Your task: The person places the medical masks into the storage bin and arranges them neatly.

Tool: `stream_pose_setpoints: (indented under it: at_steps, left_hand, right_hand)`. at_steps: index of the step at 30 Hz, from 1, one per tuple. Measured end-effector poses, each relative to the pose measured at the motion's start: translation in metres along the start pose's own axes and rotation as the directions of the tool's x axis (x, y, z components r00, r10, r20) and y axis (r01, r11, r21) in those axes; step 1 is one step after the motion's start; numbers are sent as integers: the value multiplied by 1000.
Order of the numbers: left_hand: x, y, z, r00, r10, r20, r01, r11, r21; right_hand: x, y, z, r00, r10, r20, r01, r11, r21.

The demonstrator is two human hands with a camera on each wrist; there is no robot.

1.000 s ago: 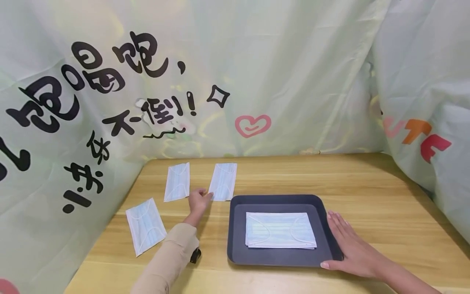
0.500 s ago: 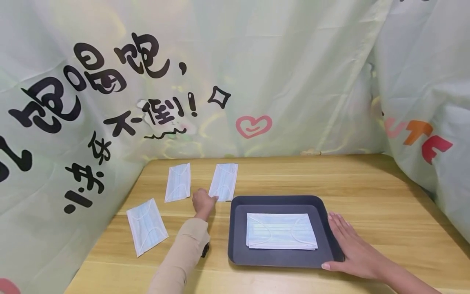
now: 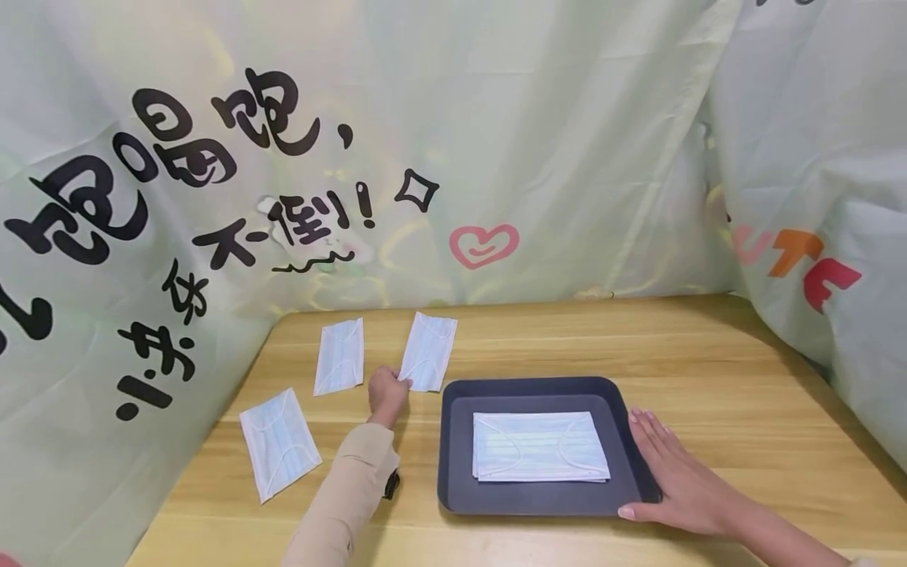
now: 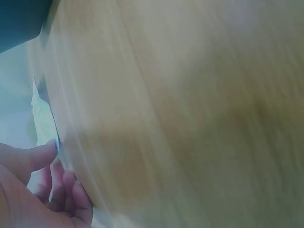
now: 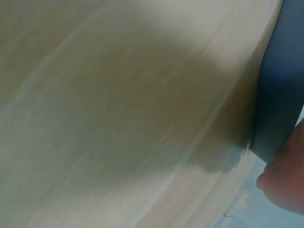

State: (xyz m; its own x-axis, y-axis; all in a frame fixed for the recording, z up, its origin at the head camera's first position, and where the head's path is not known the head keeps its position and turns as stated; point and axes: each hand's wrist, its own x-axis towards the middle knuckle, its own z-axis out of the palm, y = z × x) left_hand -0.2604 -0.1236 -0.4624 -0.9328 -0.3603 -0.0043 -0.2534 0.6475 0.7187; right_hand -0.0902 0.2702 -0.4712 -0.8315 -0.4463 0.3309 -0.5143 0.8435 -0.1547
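Fingers of the left hand (image 3: 386,391) pinch the near corner of a pale blue pleated face mask (image 3: 427,362); the flat right hand (image 3: 676,472) steadies the dark rectangular tray (image 3: 453,441), so lifting should proceed gently, keeping hold.

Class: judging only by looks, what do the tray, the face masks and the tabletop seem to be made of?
Tray: probably plastic, dark grey, matte, with rounded moulded corners.
Face masks: thin non-woven fabric, pale blue, pleated, with white ear loops.
Tabletop: wood or wood-look laminate, light, smooth, with a straight grain; the pictures cannot say which.
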Motion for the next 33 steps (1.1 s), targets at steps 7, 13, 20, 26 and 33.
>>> stream_pose_setpoints:
  at_steps: [7,13,20,26,33]
  left_hand:
    - [8,-6,-5,994,78,-78,-84,993,-82]
    - [38,-27,2,951,209,-229,-260,940,-219]
    - [23,-1,-26,946,209,-249,-267,936,-228]
    - [19,14,-40,934,239,-265,-293,938,-186]
    - [23,30,-56,889,358,-285,-410,900,-147]
  right_hand:
    - [1,-1,2,1000,13,6,-13,1000,16]
    - [0,-1,1,1000,16,13,-16,999,44]
    - [-1,0,0,1000,13,23,-15,997,77]
    - [-1,0,0,999,27,33,-30,995,93]
    - [-1,-1,0,1000,24,17,-26,994,106]
